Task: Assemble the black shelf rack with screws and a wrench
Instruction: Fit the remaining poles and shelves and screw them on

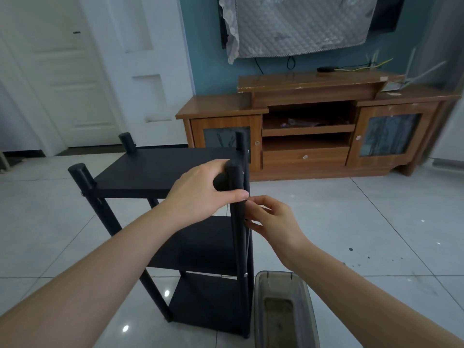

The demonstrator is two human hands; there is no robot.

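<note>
- Gripping the rack's (163, 169) near post (236, 182), left hand (203, 189) curls round it.
- Right hand (273, 222) pinches beside it; contents unclear.
- A misaligned screw could drop to the floor (351, 222).

On the floor (351, 222), left of centre, upright: shelf rack (160, 169), 3 shelves stacked between 4 posts. Around the top of its near right post (239, 247): left hand (200, 192). Just right of that post and below the left hand, fingertips touching the post's side: right hand (273, 222). Beside the rack's foot, on its right, nearest the camera: bin (261, 310). Behind the rack and to its right, against the wall: cabinet (308, 159). Above the cabinet, on the wall: covered screen (301, 26). Far left, behind the rack: door (62, 71).
</note>
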